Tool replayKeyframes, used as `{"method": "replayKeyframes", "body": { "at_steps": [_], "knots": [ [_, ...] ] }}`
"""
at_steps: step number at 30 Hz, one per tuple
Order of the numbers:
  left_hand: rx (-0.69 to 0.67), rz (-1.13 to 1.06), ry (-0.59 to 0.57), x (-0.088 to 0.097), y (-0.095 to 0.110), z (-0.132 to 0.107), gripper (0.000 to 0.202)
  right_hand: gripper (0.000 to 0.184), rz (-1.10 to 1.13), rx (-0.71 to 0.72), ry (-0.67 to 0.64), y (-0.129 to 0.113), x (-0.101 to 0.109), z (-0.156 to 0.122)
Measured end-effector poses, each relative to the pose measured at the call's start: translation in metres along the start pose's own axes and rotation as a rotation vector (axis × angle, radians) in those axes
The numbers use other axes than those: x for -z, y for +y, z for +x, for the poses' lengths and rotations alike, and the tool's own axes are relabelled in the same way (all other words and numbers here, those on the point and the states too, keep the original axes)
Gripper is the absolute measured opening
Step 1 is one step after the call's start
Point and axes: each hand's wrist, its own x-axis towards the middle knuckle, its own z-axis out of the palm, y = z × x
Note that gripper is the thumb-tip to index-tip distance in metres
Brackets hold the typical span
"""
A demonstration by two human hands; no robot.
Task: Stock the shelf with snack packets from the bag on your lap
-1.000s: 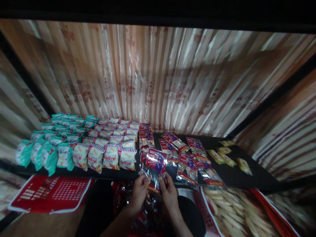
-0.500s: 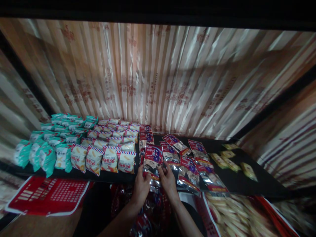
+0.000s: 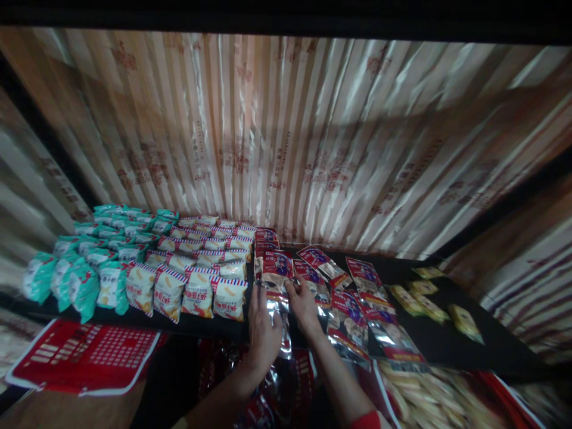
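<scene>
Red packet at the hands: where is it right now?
In the head view, the red packet is just left of centre over the black shelf, between the left hand and right hand, right of the white snack bags.

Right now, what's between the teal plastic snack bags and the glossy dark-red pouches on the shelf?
Rows of cream plastic bags with striped tops; head view.

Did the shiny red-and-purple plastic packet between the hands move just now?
Yes, the shiny red-and-purple plastic packet moved farther back over the flat black shelf, away from its front edge.
</scene>
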Motion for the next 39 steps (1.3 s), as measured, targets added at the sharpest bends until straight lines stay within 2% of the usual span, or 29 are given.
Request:
{"method": "replayKeyframes", "body": {
  "at_steps": [9,16,23,32,39],
  "knots": [
    [-0.156,0.140,-0.005,-0.006,0.014,0.026,0.052,0.048,-0.070,0.130,0.024,-0.004,-0.016,0.023],
    [-0.161,0.222,-0.023,-0.014,0.019,0.055,0.048,0.047,-0.141,0.181,-0.009,-0.002,-0.025,0.040],
    [-0.163,0.403,0.000,-0.022,0.020,0.078,0.041,0.041,-0.312,0.268,-0.113,0.002,-0.028,0.049],
    [-0.148,0.471,-0.029,-0.032,0.008,0.088,0.038,0.046,-0.407,0.294,-0.153,0.009,-0.028,0.050],
    [-0.199,0.499,-0.004,-0.036,0.000,0.089,0.038,0.039,-0.562,0.271,-0.111,0.006,-0.027,0.045]
  ]
}}
